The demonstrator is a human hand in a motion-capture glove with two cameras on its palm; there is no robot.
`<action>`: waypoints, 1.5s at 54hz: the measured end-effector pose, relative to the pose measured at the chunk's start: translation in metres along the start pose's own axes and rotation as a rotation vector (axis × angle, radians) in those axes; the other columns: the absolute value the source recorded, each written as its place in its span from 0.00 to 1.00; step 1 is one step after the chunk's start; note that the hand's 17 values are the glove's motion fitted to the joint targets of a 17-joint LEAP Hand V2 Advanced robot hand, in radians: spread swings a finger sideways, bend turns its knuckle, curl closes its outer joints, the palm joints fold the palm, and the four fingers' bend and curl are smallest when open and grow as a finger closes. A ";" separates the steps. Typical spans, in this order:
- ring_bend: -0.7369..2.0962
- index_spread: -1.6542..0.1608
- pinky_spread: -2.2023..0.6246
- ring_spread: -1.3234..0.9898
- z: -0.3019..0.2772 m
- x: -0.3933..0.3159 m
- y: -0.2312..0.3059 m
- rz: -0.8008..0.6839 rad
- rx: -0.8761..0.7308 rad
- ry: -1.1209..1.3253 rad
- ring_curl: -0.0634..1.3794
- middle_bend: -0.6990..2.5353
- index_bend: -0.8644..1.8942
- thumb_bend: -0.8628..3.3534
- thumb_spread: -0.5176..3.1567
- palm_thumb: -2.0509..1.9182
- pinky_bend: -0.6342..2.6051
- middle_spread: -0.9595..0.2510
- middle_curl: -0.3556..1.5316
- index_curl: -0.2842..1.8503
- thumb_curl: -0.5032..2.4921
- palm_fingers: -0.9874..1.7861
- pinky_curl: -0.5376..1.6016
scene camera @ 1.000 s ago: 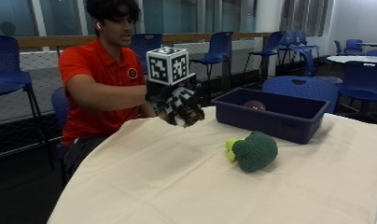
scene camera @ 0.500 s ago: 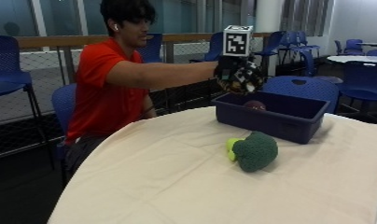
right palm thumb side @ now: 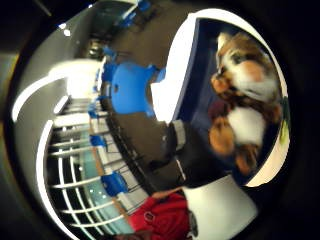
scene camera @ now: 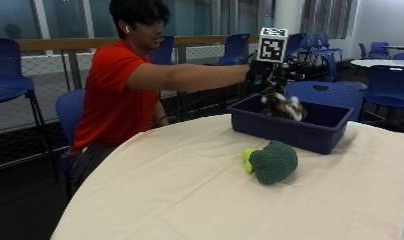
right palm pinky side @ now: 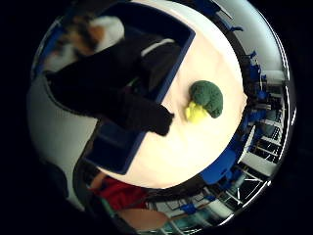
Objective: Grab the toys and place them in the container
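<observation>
A person in a red shirt [scene camera: 115, 95] is seated at the left, on the far side of the table [scene camera: 189, 200], with the right arm extended to the right at shoulder height. The gloved right hand [scene camera: 265, 77] is seen above the left part of a dark blue container [scene camera: 288, 132], which stands on the far right part of the table. A brown-and-white plush toy [scene camera: 283, 105] is shown directly under the hand, partly inside the container, its upper part above the rim. From the thumb-side palm view the toy [right palm thumb side: 242, 95] is seen close to the palm, over the container's interior [right palm thumb side: 197, 90]. Whether the fingers grip the toy or are spread cannot be told from any view.

A green plush broccoli with a yellow-green stalk [scene camera: 272, 161] lies on the table, near of the container and apart from it; in the little-finger-side view it [right palm pinky side: 206, 100] is seen beside the container wall [right palm pinky side: 168, 81]. Nothing stands between the broccoli and the container. Blue chairs [scene camera: 9, 65] are ranged behind the table, one [scene camera: 322, 92] just behind the container.
</observation>
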State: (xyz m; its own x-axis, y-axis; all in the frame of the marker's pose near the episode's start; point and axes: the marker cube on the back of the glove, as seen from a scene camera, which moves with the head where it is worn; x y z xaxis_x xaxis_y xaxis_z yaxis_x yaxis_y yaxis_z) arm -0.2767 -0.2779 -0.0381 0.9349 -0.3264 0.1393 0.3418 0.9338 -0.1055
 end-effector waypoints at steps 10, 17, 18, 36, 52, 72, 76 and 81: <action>0.30 0.70 0.79 0.58 -0.006 0.081 0.014 0.138 0.085 0.053 0.20 0.24 0.32 0.18 0.46 0.50 0.68 0.77 0.28 0.37 0.36 0.21 0.47; 0.31 0.71 0.81 0.60 -0.008 0.159 0.022 0.295 0.102 0.067 0.19 0.24 0.35 0.18 0.45 0.49 0.66 0.78 0.28 0.34 0.32 0.22 0.46; 0.31 0.71 0.81 0.60 -0.007 0.168 0.023 0.310 0.099 0.062 0.19 0.24 0.35 0.18 0.45 0.49 0.66 0.78 0.28 0.33 0.32 0.23 0.46; 0.31 0.72 0.83 0.61 0.049 0.269 0.033 0.483 0.001 0.080 0.16 0.24 0.35 0.19 0.43 0.49 0.66 0.78 0.27 0.27 0.27 0.22 0.44; 0.30 0.72 0.83 0.61 0.077 0.281 0.019 0.454 -0.038 0.132 0.13 0.25 0.35 0.19 0.42 0.50 0.64 0.77 0.28 0.25 0.25 0.24 0.43; 0.46 0.71 0.77 0.58 0.085 0.287 0.011 0.469 -0.059 0.244 0.22 0.28 0.35 0.23 0.50 0.57 0.61 0.74 0.30 0.20 0.28 0.37 0.41; 0.53 0.70 0.72 0.53 0.082 0.287 0.011 0.459 -0.012 0.290 0.24 0.28 0.36 0.24 0.52 0.59 0.60 0.69 0.31 0.20 0.29 0.47 0.40; 0.57 0.69 0.68 0.47 0.069 0.285 0.013 0.436 0.052 0.317 0.28 0.29 0.36 0.26 0.54 0.62 0.60 0.63 0.32 0.20 0.30 0.53 0.40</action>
State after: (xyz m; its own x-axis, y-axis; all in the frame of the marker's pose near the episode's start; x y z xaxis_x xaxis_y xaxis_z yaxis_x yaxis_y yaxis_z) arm -0.0128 -0.3489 0.0681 0.9749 0.0721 -0.2108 -0.0817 0.9959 -0.0376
